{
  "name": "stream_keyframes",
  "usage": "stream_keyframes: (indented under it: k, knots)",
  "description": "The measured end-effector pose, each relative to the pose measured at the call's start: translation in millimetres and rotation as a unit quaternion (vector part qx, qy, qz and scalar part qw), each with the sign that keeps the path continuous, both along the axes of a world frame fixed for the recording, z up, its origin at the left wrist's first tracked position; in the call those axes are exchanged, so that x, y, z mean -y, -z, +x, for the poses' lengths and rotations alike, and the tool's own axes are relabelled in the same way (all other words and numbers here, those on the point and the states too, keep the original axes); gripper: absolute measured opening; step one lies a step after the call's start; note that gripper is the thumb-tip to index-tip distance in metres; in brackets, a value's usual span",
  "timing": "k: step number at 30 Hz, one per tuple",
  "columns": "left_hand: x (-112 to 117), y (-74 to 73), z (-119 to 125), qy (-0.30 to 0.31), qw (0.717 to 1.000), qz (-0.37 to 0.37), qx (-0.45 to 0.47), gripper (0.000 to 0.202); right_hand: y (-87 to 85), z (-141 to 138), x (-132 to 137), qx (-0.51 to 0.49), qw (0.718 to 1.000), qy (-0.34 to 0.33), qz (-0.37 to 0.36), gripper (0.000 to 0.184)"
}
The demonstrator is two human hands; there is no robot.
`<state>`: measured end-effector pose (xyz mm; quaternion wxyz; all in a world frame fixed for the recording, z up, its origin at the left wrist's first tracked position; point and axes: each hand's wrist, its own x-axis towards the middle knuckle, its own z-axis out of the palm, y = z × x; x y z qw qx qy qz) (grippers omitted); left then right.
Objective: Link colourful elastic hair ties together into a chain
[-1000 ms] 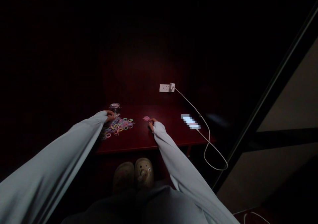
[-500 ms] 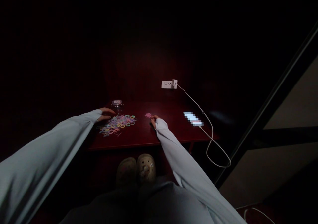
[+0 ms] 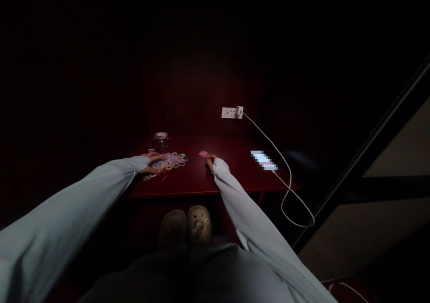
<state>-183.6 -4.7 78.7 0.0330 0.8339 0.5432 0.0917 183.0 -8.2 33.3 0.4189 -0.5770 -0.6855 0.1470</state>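
Observation:
A loose pile of small pastel hair ties point(image 3: 173, 160), mixed rings and thin bands, lies on the dark red table point(image 3: 188, 184). My left hand point(image 3: 153, 163) rests on the left side of this pile, fingers spread over it and hiding part of it. To the right sits a small bunch of pink hair ties point(image 3: 203, 153). The fingers of my right hand point(image 3: 211, 160) are drawn together at the bunch's right edge and seem to pinch it; the exact contact is too small and dark to see.
A clear jar with a lid point(image 3: 161, 137) stands behind the pile. At the right lies a lit phone point(image 3: 264, 160), joined by a white cable point(image 3: 289, 173) to a charger in the wall socket point(image 3: 231, 112). The cable loops past the table edge. Clogs point(image 3: 199, 224) show below.
My left hand has moved right and slightly towards me, from the pile's back left edge onto its hair ties. My right hand stays by the pink bunch. The whole view has shifted slightly.

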Motion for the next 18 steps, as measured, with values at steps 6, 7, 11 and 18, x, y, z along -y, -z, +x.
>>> stream_keyframes:
  k: [6, 7, 11, 18]
  knots:
    - [1.3, -20.7, 15.4, 0.066, 0.997, 0.034, -0.015, 0.059, -0.9, 1.3, 0.5, 0.019, 1.0, -0.01, -0.002, 0.022]
    - [3.1, -24.5, 19.9, 0.09, 0.995, 0.029, -0.023, 0.051, -0.9, 1.3, 0.1, 0.02, 1.0, -0.011, -0.003, 0.022]
    - [10.8, -32.2, 33.3, 0.15, 0.987, 0.007, -0.048, 0.036, -0.3, -0.6, -3.0, 0.016, 1.0, -0.005, -0.005, 0.019]
    - [21.0, -1.9, 42.8, 0.154, 0.974, 0.114, -0.119, 0.04, 0.6, -3.0, -5.7, 0.014, 1.0, 0.004, -0.015, 0.02]
